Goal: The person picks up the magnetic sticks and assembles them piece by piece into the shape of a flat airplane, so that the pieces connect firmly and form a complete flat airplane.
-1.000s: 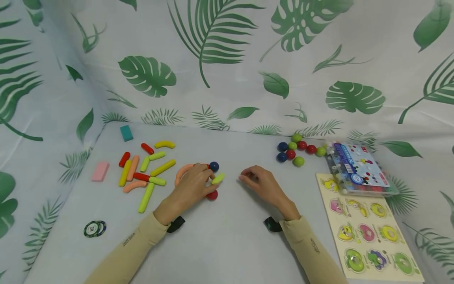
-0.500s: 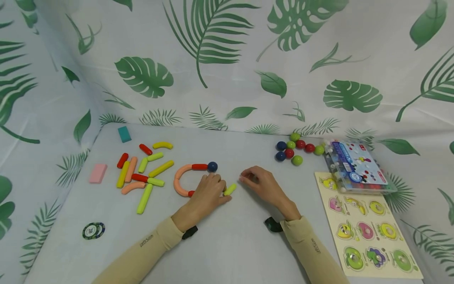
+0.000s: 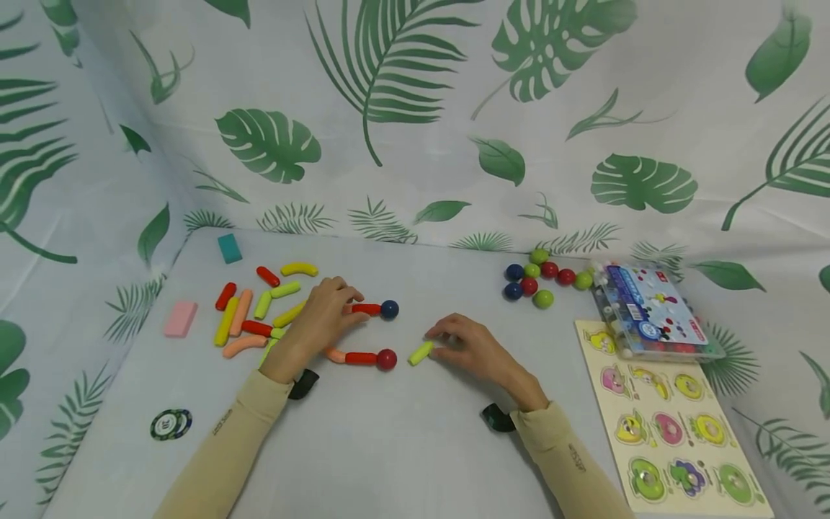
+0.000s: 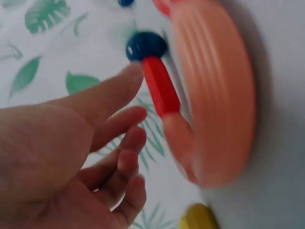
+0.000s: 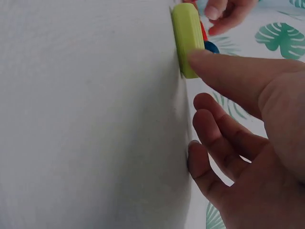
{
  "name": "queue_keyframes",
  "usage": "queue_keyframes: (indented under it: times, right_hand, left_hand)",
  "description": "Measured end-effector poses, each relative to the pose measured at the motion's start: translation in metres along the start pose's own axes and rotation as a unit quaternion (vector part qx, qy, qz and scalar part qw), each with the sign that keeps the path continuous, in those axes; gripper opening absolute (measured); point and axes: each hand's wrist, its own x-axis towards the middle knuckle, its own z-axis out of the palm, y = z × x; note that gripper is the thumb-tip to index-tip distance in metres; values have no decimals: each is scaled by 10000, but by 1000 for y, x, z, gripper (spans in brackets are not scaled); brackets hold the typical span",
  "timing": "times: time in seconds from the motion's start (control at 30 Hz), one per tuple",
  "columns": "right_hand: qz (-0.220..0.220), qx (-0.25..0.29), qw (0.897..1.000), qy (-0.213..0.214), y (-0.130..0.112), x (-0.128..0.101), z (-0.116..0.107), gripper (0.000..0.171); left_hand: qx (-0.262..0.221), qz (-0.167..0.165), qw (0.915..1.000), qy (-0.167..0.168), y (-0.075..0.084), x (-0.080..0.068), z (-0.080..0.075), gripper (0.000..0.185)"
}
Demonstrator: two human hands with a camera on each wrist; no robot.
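While holding left hand (image 3: 318,317) empty, loosely parted, beside curved peach plastic piece (image 4: 219,95) — seemingly touching lime-green plastic stick (image 3: 420,353) on pale table (image 3: 415,447) with thumb (image 5: 206,64) of parted, ungripping right hand (image 3: 473,349), presumably for steadying.

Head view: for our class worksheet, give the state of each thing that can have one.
Chain, joined into an open U
Right green rod, loose, lying down
Left hand, open, beside the chain; touch unclear
Right hand, open, at that rod; touch unclear
Box, looks shut
Board, flat, partly under the box
Chips, overlapping
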Motion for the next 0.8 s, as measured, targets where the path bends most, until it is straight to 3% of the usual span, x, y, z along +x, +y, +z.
queue_keyframes:
  times: [0.13, 0.27, 0.57, 0.8]
  right_hand:
    - [-50, -94, 9997, -226, -1, 3, 4, 31]
    - [-134, -203, 9993, -285, -2, 9, 6, 28]
    - [299, -120, 9992, 240, 2, 24, 3, 23]
    - [248, -173, 9988, 386, 16, 50, -4, 22]
  left_hand:
    - [-46, 22, 9994, -329, -16, 3, -2, 35]
    - [-121, 65, 9992, -369, -23, 4, 1, 32]
    - [-157, 42, 9989, -438, -27, 4, 3, 26]
    - [-204, 172, 9983, -515, -24, 2, 9, 25]
